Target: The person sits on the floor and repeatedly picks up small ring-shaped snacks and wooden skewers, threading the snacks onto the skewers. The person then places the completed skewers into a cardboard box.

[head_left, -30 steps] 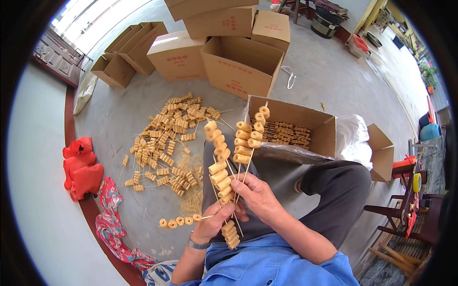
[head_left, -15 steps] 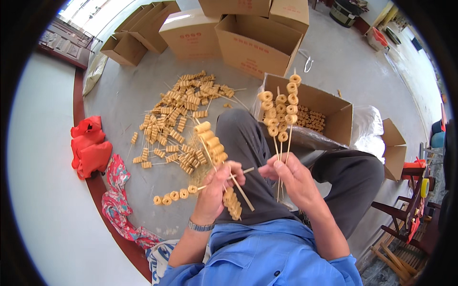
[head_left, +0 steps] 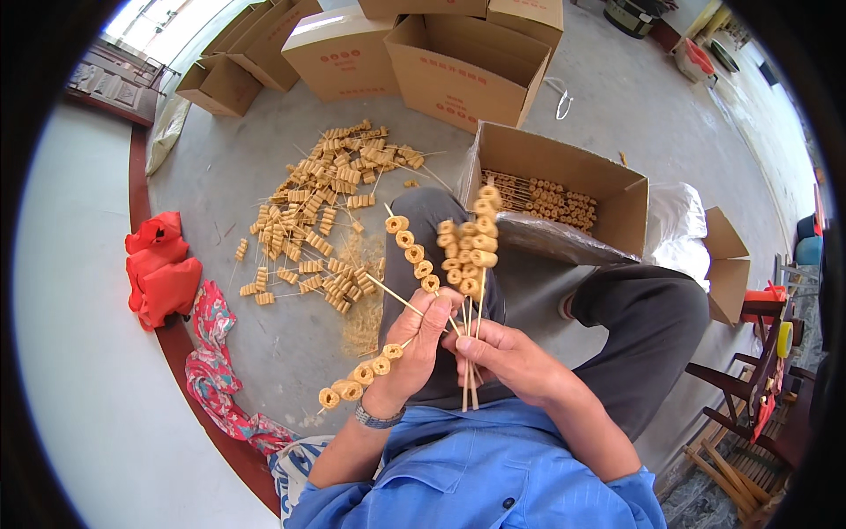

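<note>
My left hand (head_left: 414,353) is closed on thin wooden skewers threaded with tan, ring-shaped rolls. One skewer (head_left: 414,254) points up and away past the thumb; another skewer (head_left: 360,375) slants down to the left below the wrist. Closed round the bare sticks of a small bunch of skewers (head_left: 460,254) is my right hand (head_left: 511,357); their rolls stand upright in front of my knee. Both hands meet over my lap, fingertips close together, so exactly where the sticks pass between them is partly hidden.
A loose pile of skewered rolls (head_left: 304,212) covers the floor ahead on the left, with crumbs (head_left: 361,322) beside it. An open carton (head_left: 564,159) holding rows of skewers stands beyond my knees. More cartons (head_left: 458,70) are behind; red cloth (head_left: 161,269) lies left.
My right hand has moved left and down with its bunch, up against my left hand. The skewers in my left hand have turned, one now pointing up and one down-left.
</note>
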The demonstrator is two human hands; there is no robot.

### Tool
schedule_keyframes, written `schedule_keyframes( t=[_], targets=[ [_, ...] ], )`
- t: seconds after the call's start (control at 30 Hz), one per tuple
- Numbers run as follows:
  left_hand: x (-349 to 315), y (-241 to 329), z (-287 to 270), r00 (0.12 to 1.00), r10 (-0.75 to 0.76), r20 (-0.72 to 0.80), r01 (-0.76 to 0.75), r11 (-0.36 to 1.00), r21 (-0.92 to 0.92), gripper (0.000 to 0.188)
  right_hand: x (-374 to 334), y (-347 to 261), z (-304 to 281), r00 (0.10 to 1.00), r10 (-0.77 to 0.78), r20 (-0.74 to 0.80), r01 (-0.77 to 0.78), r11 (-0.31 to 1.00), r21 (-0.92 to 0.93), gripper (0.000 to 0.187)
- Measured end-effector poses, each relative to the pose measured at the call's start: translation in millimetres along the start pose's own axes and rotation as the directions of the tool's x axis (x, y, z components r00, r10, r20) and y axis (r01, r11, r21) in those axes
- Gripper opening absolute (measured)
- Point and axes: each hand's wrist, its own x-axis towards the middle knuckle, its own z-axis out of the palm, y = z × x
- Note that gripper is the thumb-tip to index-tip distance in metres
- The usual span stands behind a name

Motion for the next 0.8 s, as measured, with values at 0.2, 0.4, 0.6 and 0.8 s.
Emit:
schedule_keyframes(
  t=[0.2, 0.4, 0.6, 0.8],
  targets=[
    [-2, -4, -11, 0.988, -0.148, 0.044, 0.154, 0.957, -0.244, 0.043, -6, -8, 0, 0.973, -0.184, -0.138, 0.177, 0.982, -0.061, 0.027],
    [5, 24, -17, 0.875, -0.425, 0.232, 0.434, 0.901, 0.017, 0.064, -25, -31, -2, 0.874, -0.44, -0.207, 0.31, 0.832, -0.46, 0.024],
    [29, 35, -32, 0.608, -0.433, 0.666, 0.509, 0.856, 0.092, 0.06, -24, -66, -1, 0.719, -0.68, 0.148, 0.428, 0.264, -0.864, 0.018],
    [23, -34, -5, 0.622, 0.1, 0.777, 0.592, 0.589, -0.55, 0.05, -9, -69, -16, 0.618, -0.681, 0.394, 0.433, -0.124, -0.893, 0.024]
  ],
)
